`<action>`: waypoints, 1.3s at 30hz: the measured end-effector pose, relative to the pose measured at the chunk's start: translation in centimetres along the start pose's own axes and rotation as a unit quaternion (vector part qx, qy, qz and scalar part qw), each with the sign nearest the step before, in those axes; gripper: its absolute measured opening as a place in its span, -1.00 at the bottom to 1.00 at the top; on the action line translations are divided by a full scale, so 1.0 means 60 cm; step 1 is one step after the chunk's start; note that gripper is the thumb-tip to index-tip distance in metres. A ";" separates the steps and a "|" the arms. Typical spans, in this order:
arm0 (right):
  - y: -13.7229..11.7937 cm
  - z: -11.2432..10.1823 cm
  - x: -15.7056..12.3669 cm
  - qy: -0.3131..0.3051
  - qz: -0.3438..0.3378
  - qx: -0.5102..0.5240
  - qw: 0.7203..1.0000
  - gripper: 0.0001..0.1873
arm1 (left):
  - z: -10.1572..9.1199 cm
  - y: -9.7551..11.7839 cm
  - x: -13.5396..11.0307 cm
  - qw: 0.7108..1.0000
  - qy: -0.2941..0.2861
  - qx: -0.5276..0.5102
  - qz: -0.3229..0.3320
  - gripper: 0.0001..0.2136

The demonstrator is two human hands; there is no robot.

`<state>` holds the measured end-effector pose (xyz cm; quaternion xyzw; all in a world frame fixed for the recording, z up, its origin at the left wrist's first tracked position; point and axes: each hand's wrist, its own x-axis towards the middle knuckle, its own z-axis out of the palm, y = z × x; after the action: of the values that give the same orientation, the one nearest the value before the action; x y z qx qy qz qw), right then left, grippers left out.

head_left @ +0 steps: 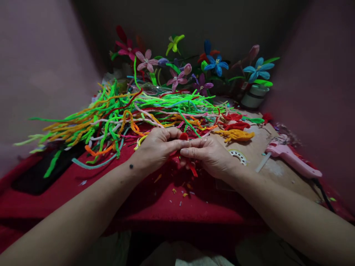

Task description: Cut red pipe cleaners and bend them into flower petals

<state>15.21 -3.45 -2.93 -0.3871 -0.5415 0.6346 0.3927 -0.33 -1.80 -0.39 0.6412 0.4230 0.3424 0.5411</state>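
Observation:
Both hands meet over the middle of the red-covered table, their fingertips touching. Between them is a red pipe cleaner (pixel 193 170), one end dangling below the fingers and a rounded part showing above the left thumb. My left hand (pixel 158 145) pinches it with thumb and forefinger. My right hand (pixel 209 152) is closed on the same piece, its thumb pressed against the forefinger. The middle of the red piece is hidden by the fingers. Just behind the hands lies a large heap of pipe cleaners (pixel 166 105), mostly green, orange, pink and red.
Pipe-cleaner flowers (pixel 217 65) stand along the back, near a pale jar (pixel 253 96). To the right, a pink glue gun (pixel 294 157) and an orange bundle (pixel 235 135) rest on a brown board (pixel 273 181). A dark flat object (pixel 41 177) lies at left.

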 end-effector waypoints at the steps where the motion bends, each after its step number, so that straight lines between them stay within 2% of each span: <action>1: -0.002 0.001 -0.001 0.006 -0.003 -0.003 1.000 -0.74 | 0.001 0.000 0.000 1.000 0.011 -0.002 0.005 -0.87; 6: -0.005 0.005 -0.007 0.041 -0.011 -0.040 0.998 -0.70 | 0.003 -0.004 0.003 0.999 0.033 -0.014 0.025 -0.88; 8: -0.002 0.006 -0.006 0.057 -0.007 -0.034 0.998 -0.72 | 0.008 -0.005 0.003 0.992 0.081 0.048 0.085 -0.90; 10: 0.001 0.006 -0.004 0.067 0.003 -0.003 0.998 -0.77 | 0.015 -0.006 0.001 0.969 0.143 0.118 0.161 -0.93; 12: 0.001 0.007 -0.002 0.069 0.013 0.026 0.997 -0.79 | 0.020 -0.006 0.001 0.956 0.171 0.137 0.193 -0.93; 14: -0.002 0.007 -0.001 0.067 0.015 0.029 0.997 -0.77 | 0.022 -0.006 0.004 0.977 0.141 0.080 0.141 -0.92; 16: -0.006 0.006 -0.002 0.060 0.011 0.015 0.998 -0.72 | 0.022 -0.004 0.012 0.994 0.095 -0.025 0.047 -0.90; 17: -0.007 0.005 -0.002 0.060 0.007 0.009 0.998 -0.70 | 0.022 -0.002 0.016 0.994 0.083 -0.070 0.010 -0.88; 19: -0.006 0.001 0.000 0.064 -0.008 0.009 0.998 -0.69 | 0.023 0.003 0.026 0.991 0.087 -0.104 -0.020 -0.85; 21: -0.001 -0.005 0.004 0.068 -0.024 0.031 0.997 -0.71 | 0.023 0.010 0.035 0.993 0.084 -0.086 -0.015 -0.84; 26: 0.013 -0.017 0.013 0.071 -0.010 0.105 0.992 -0.78 | 0.011 0.017 0.053 0.994 -0.016 -0.107 0.000 -0.86; 29: 0.013 -0.017 0.014 0.062 -0.013 0.110 0.992 -0.78 | 0.003 0.019 0.058 0.996 -0.043 -0.078 0.000 -0.87; 35: 0.011 -0.014 0.011 0.035 -0.037 0.045 0.998 -0.74 | -0.003 0.038 0.060 0.996 -0.045 0.072 0.005 -0.85; 39: 0.013 -0.013 0.011 0.048 -0.040 0.031 0.998 -0.72 | -0.004 0.037 0.060 0.995 -0.029 0.096 0.022 -0.82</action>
<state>15.60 -2.61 -3.83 -0.3826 -0.5169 0.6155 0.4557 1.29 1.45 1.77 0.7090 0.4240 0.2935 0.4810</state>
